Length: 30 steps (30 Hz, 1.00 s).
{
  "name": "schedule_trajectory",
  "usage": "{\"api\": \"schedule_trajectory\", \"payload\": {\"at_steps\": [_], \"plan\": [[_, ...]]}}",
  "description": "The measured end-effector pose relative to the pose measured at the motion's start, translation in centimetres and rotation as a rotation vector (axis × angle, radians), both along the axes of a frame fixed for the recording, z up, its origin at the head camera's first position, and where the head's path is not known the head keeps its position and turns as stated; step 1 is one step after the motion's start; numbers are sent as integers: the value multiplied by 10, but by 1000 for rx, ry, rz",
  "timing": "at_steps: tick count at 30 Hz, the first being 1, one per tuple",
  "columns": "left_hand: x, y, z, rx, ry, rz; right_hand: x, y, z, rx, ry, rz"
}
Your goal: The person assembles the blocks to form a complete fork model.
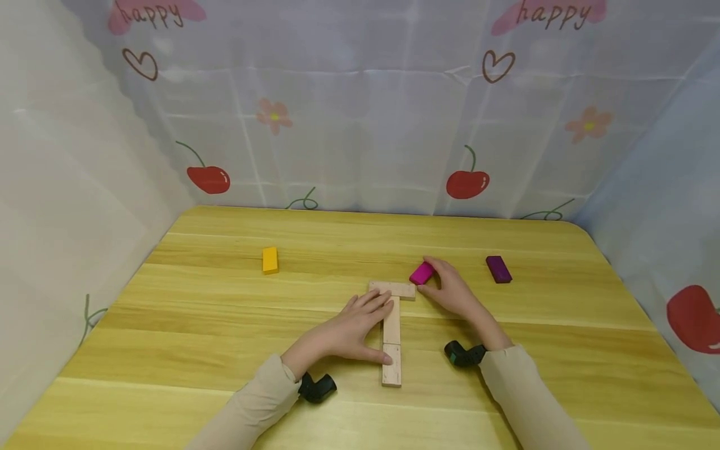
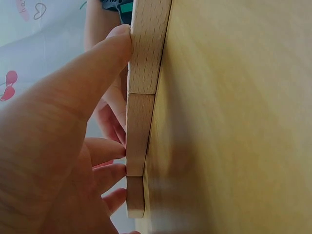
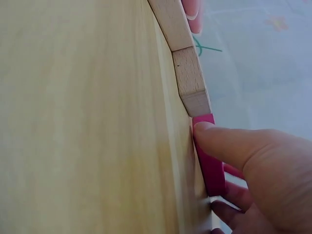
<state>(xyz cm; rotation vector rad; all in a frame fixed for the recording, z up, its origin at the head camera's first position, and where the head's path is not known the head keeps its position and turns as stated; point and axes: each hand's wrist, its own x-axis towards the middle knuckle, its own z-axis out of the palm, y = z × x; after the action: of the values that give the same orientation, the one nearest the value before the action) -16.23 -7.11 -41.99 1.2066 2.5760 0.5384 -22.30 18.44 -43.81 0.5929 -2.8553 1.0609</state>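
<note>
Three plain wooden blocks lie on the table in a T shape: a crosswise block [image 1: 404, 290] at the far end, a middle block [image 1: 392, 325] and a near block [image 1: 392, 375] in line below it. My left hand [image 1: 345, 332] rests over them with fingers extended, its fingertips on the far blocks and its thumb on the near one. Thumb and fingers of my right hand [image 1: 454, 294] pinch a magenta block [image 1: 422, 273], set at a slant beside the crosswise block's right end. In the right wrist view that magenta block [image 3: 210, 168] lies right by the wooden block's end.
An orange-yellow block [image 1: 270, 260] lies at the back left of the wooden table [image 1: 197, 325]. To the right of my right hand is a dark purple block [image 1: 498, 269]. Black wrist devices [image 1: 317, 388] are worn at both cuffs. A printed curtain [image 1: 360, 137] hangs behind.
</note>
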Motion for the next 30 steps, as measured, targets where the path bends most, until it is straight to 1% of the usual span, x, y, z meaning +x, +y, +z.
{"api": "schedule_trajectory", "payload": {"at_steps": [8,13,18,22,30], "plan": [[0,0,2,7,-4,-3,-1,1,1,-10,29,84],[0,0,2,10,-4,-5,-2,2,0,11,16,102],[-1,0,-1,12,-2,-7,-2,3,0,22,-5,120],[-2,0,-3,9,2,-7,-2,3,1,14,-18,129],[0,0,-2,16,-4,-5,-1,3,4,10,-58,148]]}}
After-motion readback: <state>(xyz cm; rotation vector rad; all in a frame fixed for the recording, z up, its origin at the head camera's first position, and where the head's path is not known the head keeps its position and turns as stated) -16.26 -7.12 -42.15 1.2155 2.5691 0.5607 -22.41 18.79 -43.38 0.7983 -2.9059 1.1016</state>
